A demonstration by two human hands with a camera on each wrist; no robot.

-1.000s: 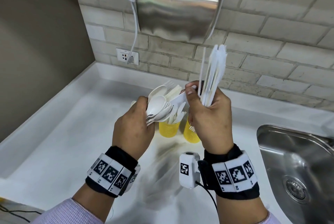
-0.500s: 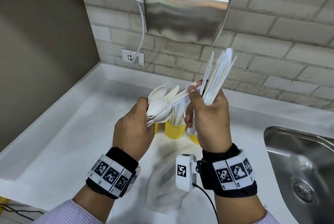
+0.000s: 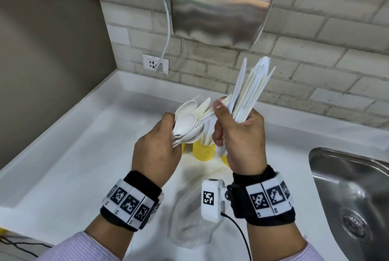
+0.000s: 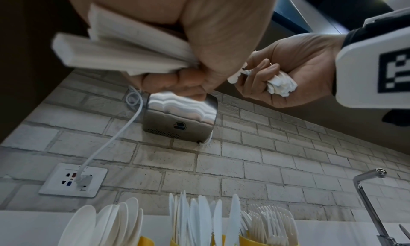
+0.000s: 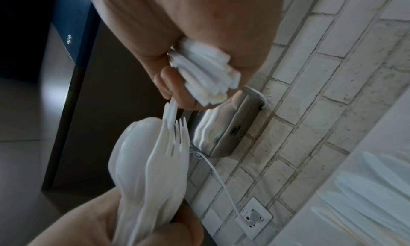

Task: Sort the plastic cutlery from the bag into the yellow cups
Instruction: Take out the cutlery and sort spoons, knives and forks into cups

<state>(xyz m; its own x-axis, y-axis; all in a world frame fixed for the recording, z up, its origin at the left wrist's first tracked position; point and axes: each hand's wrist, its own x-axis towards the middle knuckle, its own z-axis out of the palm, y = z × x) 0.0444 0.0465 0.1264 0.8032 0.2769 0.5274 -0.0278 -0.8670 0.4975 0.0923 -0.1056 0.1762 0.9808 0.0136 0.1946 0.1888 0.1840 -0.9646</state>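
The right hand (image 3: 240,134) is closed round a bundle of white plastic knives (image 3: 250,90), handles buried in the fist and blades fanning up and away toward the brick wall (image 3: 315,54); held upright like this, the pieces already pulled out stay together and clear of the other bundle. Its thumb and forefinger also appear to pinch one more piece that reaches across from the left bundle, though the head view is too crowded there to say which kind it is. The left hand (image 3: 156,151) grips a mixed bundle of spoons and forks (image 3: 188,122) by the handles, bowls and tines pointing toward the right hand, which presents the working ends so each kind can be told apart and drawn off.

Both hands hover above the counter (image 3: 63,166), directly over the yellow cups (image 3: 203,151), which stand in a row toward the counter's back edge. From the left wrist view the cups already hold spoons (image 4: 106,221), knives (image 4: 199,218) and forks (image 4: 270,221), one kind per cup, so sorting looks well under way. The emptied clear bag (image 3: 189,218) lies slack on the counter near its front edge, between the wrists. A steel sink (image 3: 347,193) is set in at the counter's right end.
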